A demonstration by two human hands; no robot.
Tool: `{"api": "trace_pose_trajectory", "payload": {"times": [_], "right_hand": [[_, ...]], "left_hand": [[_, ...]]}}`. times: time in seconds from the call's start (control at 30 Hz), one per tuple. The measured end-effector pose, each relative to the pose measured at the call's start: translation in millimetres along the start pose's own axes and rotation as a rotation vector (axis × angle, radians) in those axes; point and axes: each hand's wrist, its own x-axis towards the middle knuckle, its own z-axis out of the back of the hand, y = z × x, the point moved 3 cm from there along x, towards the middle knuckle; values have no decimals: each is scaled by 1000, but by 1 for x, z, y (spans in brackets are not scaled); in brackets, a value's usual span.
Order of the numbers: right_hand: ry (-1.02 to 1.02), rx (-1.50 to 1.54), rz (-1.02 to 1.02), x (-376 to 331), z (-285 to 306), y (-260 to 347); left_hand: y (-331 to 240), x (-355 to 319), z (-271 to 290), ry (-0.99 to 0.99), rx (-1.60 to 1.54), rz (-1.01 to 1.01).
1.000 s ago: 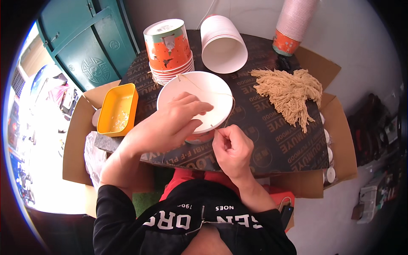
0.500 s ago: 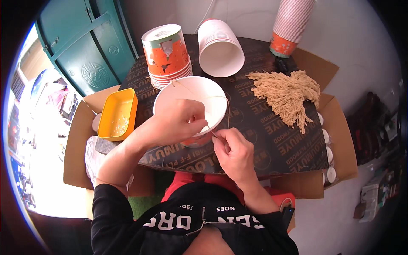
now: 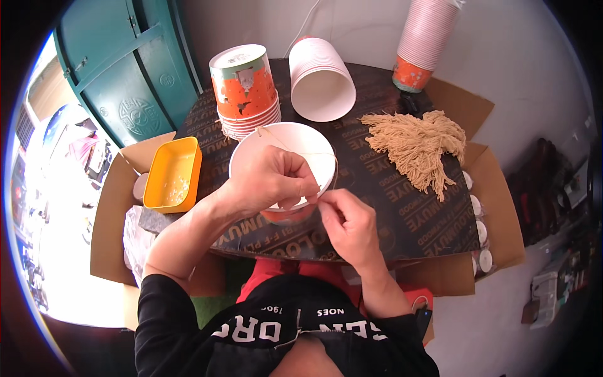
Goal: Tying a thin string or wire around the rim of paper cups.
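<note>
A white-lined paper bucket [image 3: 301,134] with an orange printed outside stands upright before me, its mouth facing up. A thin tan cord [image 3: 336,168] runs from its far left rim across the mouth and down outside the right rim. My left hand [image 3: 267,179] reaches over the mouth, closed, fingertips pinched at the near right rim. Just outside that rim, my right hand [image 3: 350,220] is closed, thumb and forefinger pinching the cord. The fingertips nearly meet there and hide the cord's end. A bundle of tan cords [image 3: 414,147] lies to the right.
Behind the bucket stand an upside-down bucket stack [image 3: 248,91] and a stack lying on its side [image 3: 323,88]. Another tall stack [image 3: 421,47] is at far right. A yellow tray [image 3: 173,176] sits left. Open cardboard boxes [image 3: 113,217] flank the dark table [image 3: 414,229].
My left fingertips have moved slightly right and down, to the near right rim, close to my right fingertips. The short cord piece that showed between the hands is now hidden. The view shifted a little.
</note>
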Motion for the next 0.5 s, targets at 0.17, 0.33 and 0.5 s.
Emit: {"api": "trace_pose_trajectory", "payload": {"times": [0.17, 0.33, 0.5], "right_hand": [[20, 23, 80, 22, 27, 15], [88, -11, 312, 52, 22, 25], [206, 51, 372, 70, 8, 22]], "left_hand": [[0, 0, -2, 12, -35, -14], [1, 3, -5, 41, -103, -24], [-8, 7, -11, 82, -123, -118]]}}
